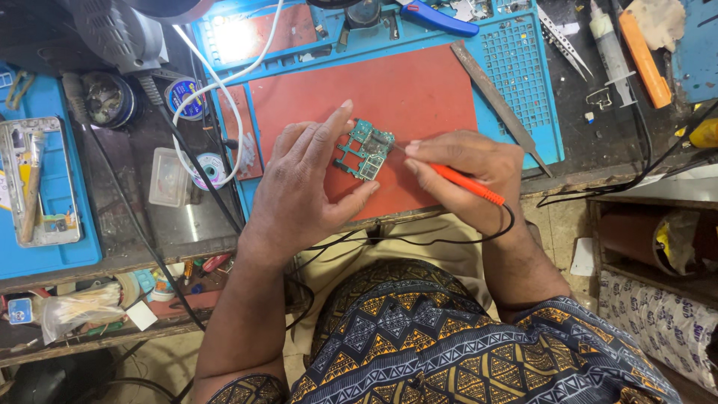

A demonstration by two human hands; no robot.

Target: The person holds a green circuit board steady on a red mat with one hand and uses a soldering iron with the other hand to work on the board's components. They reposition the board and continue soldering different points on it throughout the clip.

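Left hand (310, 187): thumb and fingers pinched on the edges of a small green circuit board (364, 150), holding it just above the red work mat (419, 97). I judge the edge grip keeps the component face open to the tool.

Right hand (467, 168): fingers closed pen-style around a slim orange probe (467, 183), tip aimed at the board's right edge. Grip sits near the tip, likely for fine control. A black lead (419, 238) runs from the probe's rear across the lap.

I cannot tell whether the tip touches the board; the contact point is too small to resolve. Board parts are not legible.

Outward: metal file (497, 97) lies diagonally on the blue tray (523, 82), tweezers (562, 43) and a syringe (612, 46) beyond, all within right-hand reach. Far left, a phone frame (37, 179) lies on a second blue mat. Bench top edge is cut off.
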